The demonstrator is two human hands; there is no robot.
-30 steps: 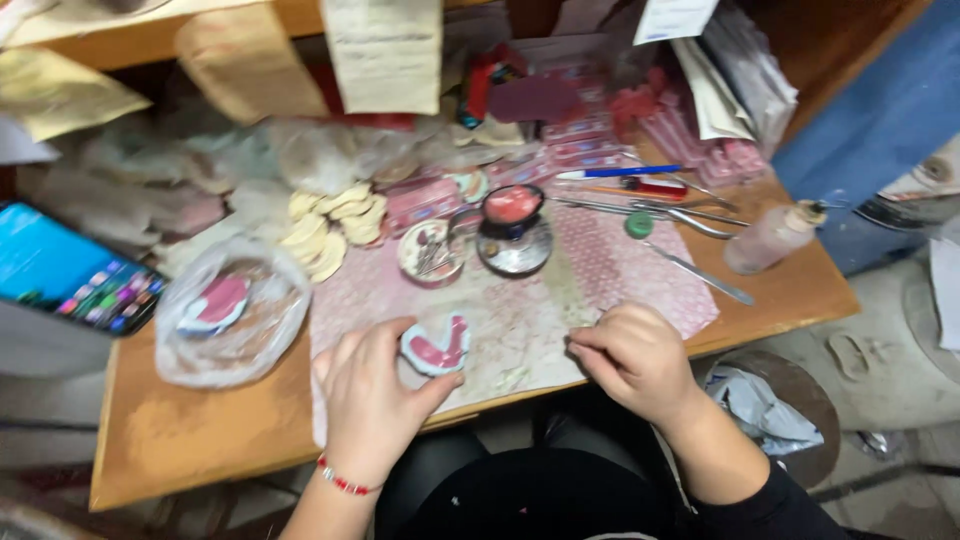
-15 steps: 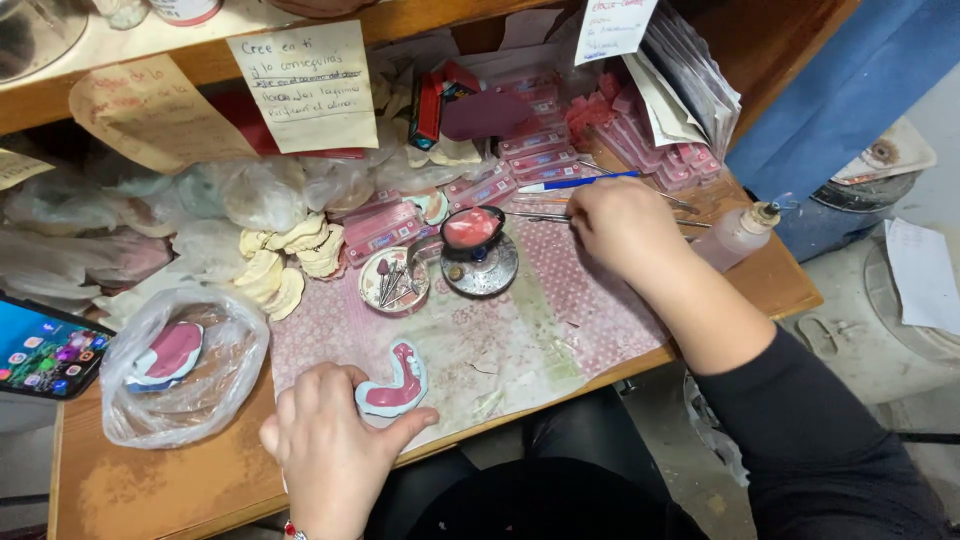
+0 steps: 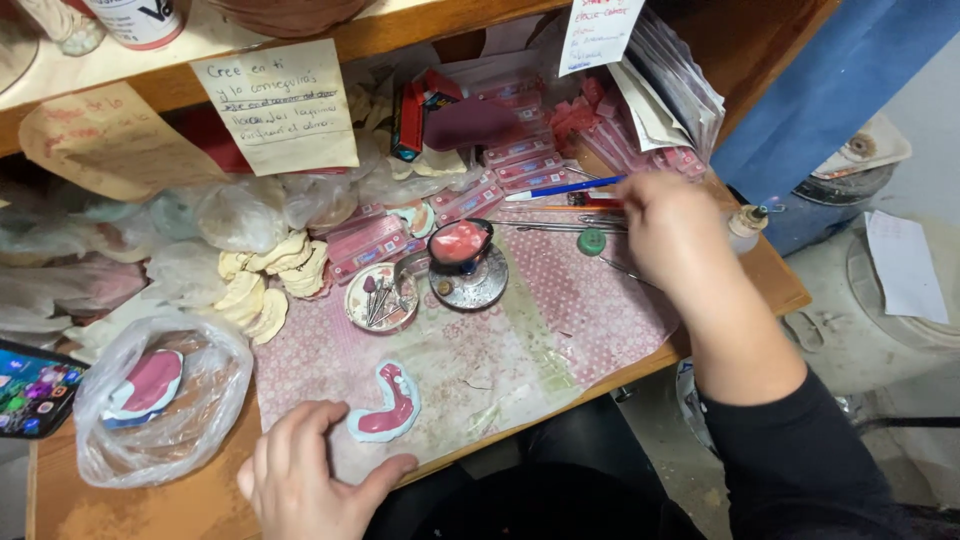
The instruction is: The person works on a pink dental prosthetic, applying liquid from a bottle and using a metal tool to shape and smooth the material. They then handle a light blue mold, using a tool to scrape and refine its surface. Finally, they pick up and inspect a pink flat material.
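Low in the frame, the pink-and-white mould (image 3: 385, 405) is steadied on the patterned mat (image 3: 560, 330) by the left hand (image 3: 305, 480), fingers loosely spread beside it. At the upper right, the right hand (image 3: 675, 230) is stretched over the metal tools (image 3: 560, 224), its grip hidden; a tool-picking step is judged, with a careful pinch called for.

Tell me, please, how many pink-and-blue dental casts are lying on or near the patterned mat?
2. One horseshoe cast lies on the mat beside the left hand; another cast sits inside the clear plastic bag at left. More may be hidden in the bags behind.
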